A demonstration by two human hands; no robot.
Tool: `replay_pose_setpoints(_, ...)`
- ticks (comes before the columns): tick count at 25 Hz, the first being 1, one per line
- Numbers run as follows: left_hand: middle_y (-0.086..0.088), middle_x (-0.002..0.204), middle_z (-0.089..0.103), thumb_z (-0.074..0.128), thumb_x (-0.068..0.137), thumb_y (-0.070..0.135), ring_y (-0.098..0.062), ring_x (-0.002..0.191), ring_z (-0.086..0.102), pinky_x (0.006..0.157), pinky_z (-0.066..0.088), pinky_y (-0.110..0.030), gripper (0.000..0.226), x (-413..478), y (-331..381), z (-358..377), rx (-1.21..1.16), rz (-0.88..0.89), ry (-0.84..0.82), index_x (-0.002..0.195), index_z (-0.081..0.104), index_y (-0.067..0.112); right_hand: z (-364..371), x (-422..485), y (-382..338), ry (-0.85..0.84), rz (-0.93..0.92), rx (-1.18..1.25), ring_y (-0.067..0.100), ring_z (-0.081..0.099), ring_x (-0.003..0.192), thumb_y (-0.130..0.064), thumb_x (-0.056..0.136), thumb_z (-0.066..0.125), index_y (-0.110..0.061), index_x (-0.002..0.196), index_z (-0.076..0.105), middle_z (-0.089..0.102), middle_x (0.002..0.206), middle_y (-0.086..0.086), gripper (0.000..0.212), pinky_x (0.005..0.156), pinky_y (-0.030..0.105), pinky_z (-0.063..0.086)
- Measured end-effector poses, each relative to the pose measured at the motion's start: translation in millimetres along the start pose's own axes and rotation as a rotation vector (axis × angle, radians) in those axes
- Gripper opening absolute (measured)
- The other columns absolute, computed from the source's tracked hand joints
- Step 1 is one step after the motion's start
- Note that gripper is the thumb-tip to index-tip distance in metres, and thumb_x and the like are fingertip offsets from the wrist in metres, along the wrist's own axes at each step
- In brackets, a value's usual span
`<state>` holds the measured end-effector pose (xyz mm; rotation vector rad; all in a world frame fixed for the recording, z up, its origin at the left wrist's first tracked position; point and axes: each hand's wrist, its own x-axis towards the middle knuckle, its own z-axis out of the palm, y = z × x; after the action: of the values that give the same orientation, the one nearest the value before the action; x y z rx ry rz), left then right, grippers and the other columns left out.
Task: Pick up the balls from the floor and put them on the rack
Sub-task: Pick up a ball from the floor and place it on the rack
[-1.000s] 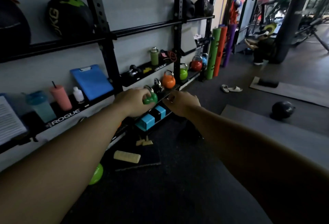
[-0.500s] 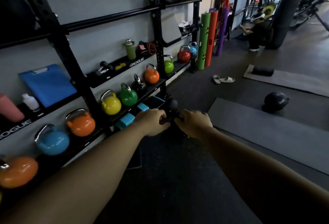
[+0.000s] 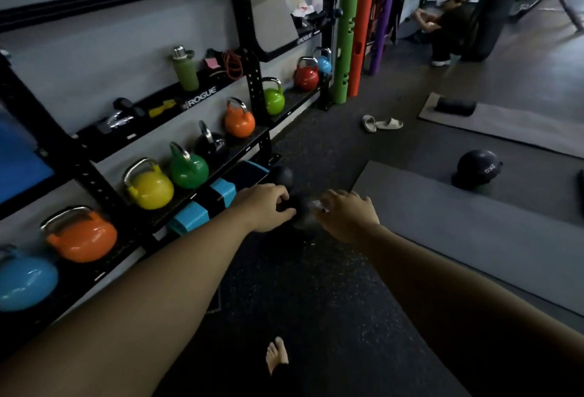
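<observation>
1. Reaching low toward the floor (image 3: pixel 316 302), both arms converge on a dark ball (image 3: pixel 302 218) lying just beside the foot of the rack (image 3: pixel 251 80).
2. Left grip (image 3: pixel 268 207): fingers curled onto the ball's near side, pinching it. Right grip (image 3: pixel 347 216): at the ball's other side, blurred; I cannot tell whether it has hold.
3. Progress, as judged: the ball is not yet lifted. A second black ball (image 3: pixel 282 175) lies just behind it, and a 3KG ball (image 3: pixel 478 168) rests well apart on the grey mat (image 3: pixel 474 238). No ball shows on the visible shelves.
4. Surroundings: kettlebells (image 3: pixel 150 188) fill the lower shelf, blue blocks (image 3: pixel 222 194) lie beneath, slippers (image 3: pixel 382 123) lie farther off, and the person's bare foot (image 3: pixel 277 354) stands near.
5. Obstruction: the low shelf edge crowds the left wrist.
</observation>
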<state>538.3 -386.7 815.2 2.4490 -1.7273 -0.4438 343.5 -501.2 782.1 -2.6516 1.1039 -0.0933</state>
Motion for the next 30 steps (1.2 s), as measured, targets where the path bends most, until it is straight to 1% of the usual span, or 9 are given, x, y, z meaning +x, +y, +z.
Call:
replay_pose_setpoints(4,0.009,0.13,0.065,0.058,0.094,0.07,-0.019,0.115,0.064,0.089,0.051,-0.04,0.055,124,-16,14,-0.004,0.043,-0.089,0.134,0.061,0.033,22,105,27,-0.033,0.045,0.002,0.031,0.057,0.121,-0.066,0.099,0.039,-0.029,0.127,0.058,0.064,0.129,0.003,0.05,0.098,0.051,0.043)
replay_pose_setpoints(7,0.008,0.129,0.066,0.057,0.095,0.07,-0.02,0.115,0.065,0.093,0.054,-0.042,0.055,200,-36,4,0.006,0.047,-0.157,0.134,0.061,0.032,23,176,41,-0.07,0.064,-0.021,0.031,0.058,0.121,-0.065,0.099,0.04,-0.028,0.128,0.058,0.065,0.129,0.003,0.05,0.096,0.05,0.043)
replay_pose_setpoints(12,0.009,0.124,0.065,0.058,0.094,0.069,-0.019,0.11,0.064,0.089,0.054,-0.042,0.048,316,-80,-18,0.003,-0.029,-0.165,0.126,0.062,0.033,19,286,70,-0.1,0.1,0.01,0.03,0.058,0.119,-0.065,0.098,0.041,-0.029,0.127,0.058,0.066,0.126,0.002,0.049,0.098,0.05,0.043)
replay_pose_setpoints(16,0.013,0.122,0.065,0.058,0.092,0.072,-0.014,0.104,0.064,0.079,0.048,-0.036,0.051,391,-97,5,-0.017,-0.089,-0.21,0.127,0.062,0.035,38,366,108,-0.136,0.057,0.02,0.031,0.057,0.12,-0.065,0.098,0.04,-0.029,0.13,0.057,0.065,0.128,0.003,0.051,0.098,0.049,0.042)
replay_pose_setpoints(19,0.012,0.126,0.066,0.058,0.093,0.071,-0.015,0.108,0.065,0.079,0.047,-0.035,0.054,448,-109,38,-0.032,-0.182,-0.236,0.132,0.062,0.034,72,434,156,-0.223,0.021,0.038,0.032,0.055,0.121,-0.067,0.097,0.04,-0.028,0.13,0.056,0.064,0.128,0.004,0.053,0.099,0.05,0.042)
replay_pose_setpoints(22,0.012,0.128,0.066,0.059,0.093,0.071,-0.013,0.106,0.064,0.078,0.048,-0.033,0.056,494,-127,77,-0.085,-0.318,-0.261,0.134,0.062,0.033,112,501,203,-0.353,0.025,0.088,0.032,0.051,0.127,-0.07,0.096,0.043,-0.029,0.142,0.049,0.058,0.137,0.004,0.062,0.101,0.05,0.041)
replay_pose_setpoints(25,0.012,0.129,0.065,0.059,0.093,0.071,-0.011,0.106,0.061,0.078,0.045,-0.032,0.056,528,-150,126,-0.122,-0.419,-0.334,0.135,0.061,0.034,167,551,246,-0.448,0.037,0.064,0.032,0.05,0.129,-0.074,0.093,0.042,-0.03,0.143,0.049,0.057,0.14,0.004,0.066,0.099,0.049,0.041)
replay_pose_setpoints(28,0.009,0.133,0.065,0.059,0.095,0.068,-0.016,0.116,0.062,0.092,0.049,-0.036,0.057,565,-185,194,-0.124,-0.465,-0.403,0.138,0.06,0.031,245,590,282,-0.539,0.099,0.018,0.034,0.048,0.131,-0.083,0.089,0.036,-0.033,0.143,0.049,0.055,0.143,0.003,0.075,0.101,0.05,0.041)
replay_pose_setpoints(30,0.006,0.137,0.063,0.059,0.097,0.066,-0.019,0.122,0.061,0.1,0.049,-0.039,0.057,590,-208,244,-0.123,-0.492,-0.439,0.141,0.059,0.029,304,611,298,-0.609,0.089,-0.029,0.035,0.046,0.133,-0.085,0.089,0.032,-0.033,0.145,0.047,0.052,0.146,0.003,0.078,0.1,0.051,0.04)
